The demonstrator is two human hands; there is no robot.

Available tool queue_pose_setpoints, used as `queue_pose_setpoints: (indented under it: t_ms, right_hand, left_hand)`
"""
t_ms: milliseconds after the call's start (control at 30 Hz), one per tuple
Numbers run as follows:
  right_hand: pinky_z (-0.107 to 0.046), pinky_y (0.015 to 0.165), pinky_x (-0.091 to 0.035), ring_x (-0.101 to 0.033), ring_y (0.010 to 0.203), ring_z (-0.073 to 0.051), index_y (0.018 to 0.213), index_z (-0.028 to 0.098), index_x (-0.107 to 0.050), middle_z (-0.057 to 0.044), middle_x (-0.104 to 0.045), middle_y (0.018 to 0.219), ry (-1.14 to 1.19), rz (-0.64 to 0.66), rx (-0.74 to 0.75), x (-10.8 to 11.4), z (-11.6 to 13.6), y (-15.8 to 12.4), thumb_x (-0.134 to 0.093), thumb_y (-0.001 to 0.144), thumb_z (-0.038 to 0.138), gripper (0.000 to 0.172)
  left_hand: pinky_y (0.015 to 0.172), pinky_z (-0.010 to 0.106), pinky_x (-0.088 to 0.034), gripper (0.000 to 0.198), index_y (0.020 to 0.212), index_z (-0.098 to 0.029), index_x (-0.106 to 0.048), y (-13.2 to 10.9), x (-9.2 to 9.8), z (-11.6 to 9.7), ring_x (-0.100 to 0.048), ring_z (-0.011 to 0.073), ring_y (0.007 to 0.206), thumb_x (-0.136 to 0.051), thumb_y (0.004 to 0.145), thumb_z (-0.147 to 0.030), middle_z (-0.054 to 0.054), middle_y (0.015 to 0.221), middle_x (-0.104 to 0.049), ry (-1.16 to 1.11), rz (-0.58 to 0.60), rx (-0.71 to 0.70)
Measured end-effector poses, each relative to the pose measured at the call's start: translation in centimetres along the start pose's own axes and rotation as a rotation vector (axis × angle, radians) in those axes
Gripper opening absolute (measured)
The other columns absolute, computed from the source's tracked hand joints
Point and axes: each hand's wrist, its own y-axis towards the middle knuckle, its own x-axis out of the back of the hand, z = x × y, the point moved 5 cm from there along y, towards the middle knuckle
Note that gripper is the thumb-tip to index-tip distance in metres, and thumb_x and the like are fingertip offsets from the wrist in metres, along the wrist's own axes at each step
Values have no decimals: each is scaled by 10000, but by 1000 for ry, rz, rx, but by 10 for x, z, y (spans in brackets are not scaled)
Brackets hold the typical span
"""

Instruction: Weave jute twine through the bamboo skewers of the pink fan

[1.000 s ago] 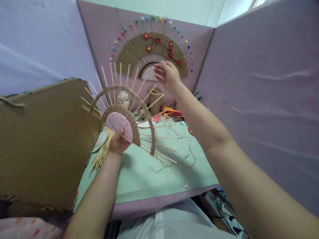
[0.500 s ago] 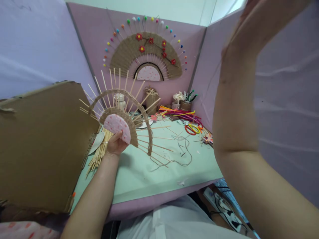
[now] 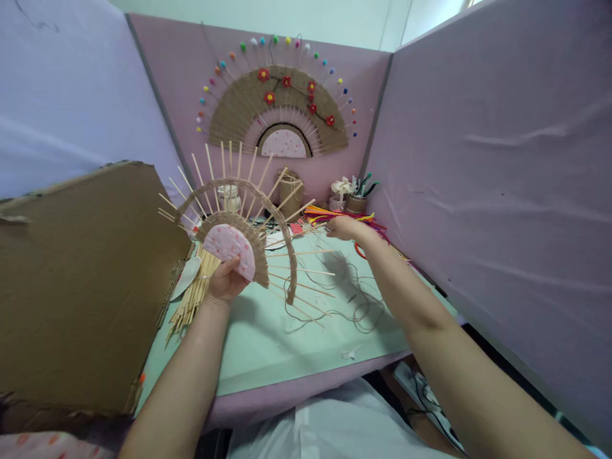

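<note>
My left hand point(image 3: 228, 280) grips a half-made fan point(image 3: 229, 245) by its pink dotted half-circle centre, thumb on the front. Thin wooden sticks point(image 3: 206, 159) spread out from the fan, and a woven brown twine band point(image 3: 291, 261) arcs across them. My right hand point(image 3: 342, 227) is at the tips of the right-hand sticks, fingers closed together on twine that is hardly visible there. Loose twine point(image 3: 368, 312) lies in loops on the table below, with one strand reaching the band's lower right end.
A finished fan point(image 3: 287, 95) with red flowers hangs on the pink back panel. A cardboard sheet point(image 3: 86, 287) stands at left, beside a bundle of sticks point(image 3: 191, 306) and a white spoon point(image 3: 186, 277). Behind are a twine roll point(image 3: 289, 194), coloured pipe cleaners point(image 3: 315, 213) and a pen cup point(image 3: 356, 204).
My right hand has come down from high at the right to the fan's right-hand sticks. More twine loops lie on the table. The fan has shifted slightly right and down in view.
</note>
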Motion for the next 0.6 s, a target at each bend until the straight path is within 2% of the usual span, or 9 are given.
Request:
queue_pose_setpoints:
  t_ms: [33, 133, 200, 267, 333, 433, 500, 567, 600]
  right_hand:
    - [-278, 779, -455, -610, 856, -195, 720, 146, -641, -77, -680, 781, 57, 38, -10, -19, -2, -4, -674, 744, 330, 189]
    - [-309, 847, -461, -620, 943, -187, 941, 160, -660, -83, -690, 982, 820, 171, 14, -59, 11, -22, -576, 821, 402, 283]
    - [-336, 887, -463, -621, 990, -188, 1025, 184, -632, -86, -678, 1049, 1282, 283, 29, -72, 28, -36, -576, 822, 441, 331]
    - [-364, 904, -464, -627, 993, -200, 1024, 191, -621, -87, -678, 1050, 1563, 364, 24, -76, 41, -49, -585, 813, 481, 361]
    - [-397, 913, -462, -637, 971, -216, 1007, 180, -619, -93, -680, 1033, 1697, 440, -12, -79, 48, -59, -544, 825, 533, 404]
    - [-420, 900, -464, -649, 907, -217, 986, 159, -619, -98, -680, 978, 1754, 500, -117, -89, 49, -70, -445, 867, 563, 456]
    - [-377, 833, -489, -646, 820, -184, 959, 152, -622, -80, -672, 890, 1762, 456, -173, -97, 47, -73, -442, 882, 530, 426]
    - [-279, 672, -491, -593, 651, -116, 928, 158, -624, -26, -623, 735, 1784, 342, -165, -101, 43, -73, -527, 860, 457, 322]
    - [-228, 571, -451, -527, 555, -81, 911, 165, -624, 9, -569, 654, 1797, 273, -141, -102, 41, -72, -584, 830, 414, 265]
  left_hand:
    - [715, 231, -544, 301, 952, -236, -653, -1, -1, 1, -676, 129, 752, -669, 683, -103, -26, 846, -718, 17, -12, 10]
    - [694, 232, -534, 269, 929, -221, -653, -2, -4, 4, -671, 135, 743, -657, 690, -98, -17, 834, -710, 83, -27, 46]
    - [705, 228, -530, 287, 943, -213, -649, -3, -6, 5, -671, 134, 759, -661, 682, -94, -14, 850, -707, 113, -22, 77]
    - [715, 225, -530, 311, 965, -204, -646, -2, -9, 7, -671, 135, 779, -669, 675, -93, -7, 873, -707, 130, -15, 108]
    - [719, 226, -535, 320, 976, -194, -645, -1, -11, 9, -671, 138, 792, -674, 673, -94, 1, 892, -709, 139, -18, 130]
    - [725, 234, -546, 331, 993, -185, -642, 1, -13, 11, -672, 143, 811, -679, 677, -94, 15, 932, -711, 144, -30, 137]
    - [713, 233, -553, 329, 986, -181, -640, 2, -11, 13, -674, 140, 795, -684, 673, -90, 15, 926, -713, 146, -50, 135]
    - [689, 215, -553, 327, 976, -182, -637, 4, -9, 14, -675, 129, 765, -686, 668, -82, 8, 903, -714, 151, -73, 132]
    - [674, 203, -550, 325, 970, -183, -636, 4, -8, 15, -675, 122, 749, -686, 667, -78, 3, 890, -714, 154, -85, 130]
